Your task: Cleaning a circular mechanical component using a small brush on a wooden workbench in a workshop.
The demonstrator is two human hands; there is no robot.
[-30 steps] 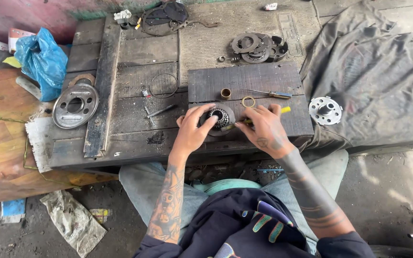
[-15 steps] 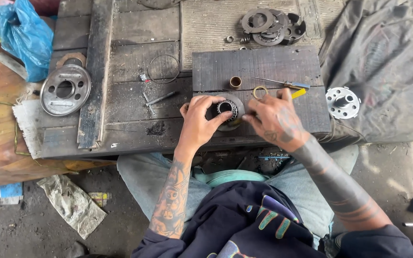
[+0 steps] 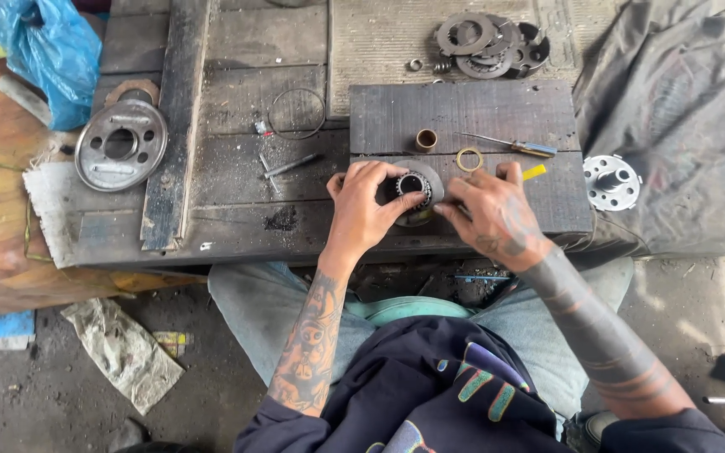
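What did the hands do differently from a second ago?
Hardly anything. The left hand and right hand stay on the round metal part on the dark wooden block; nothing was picked up or let go. The brass ring, bushing and screwdriver lie unmoved. Only the camera view shifted.

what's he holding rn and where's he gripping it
Both hands hold a round metal part with a toothed centre on the dark wooden block. The left hand wraps its left rim, thumb by the centre; the right hand grips its right edge.
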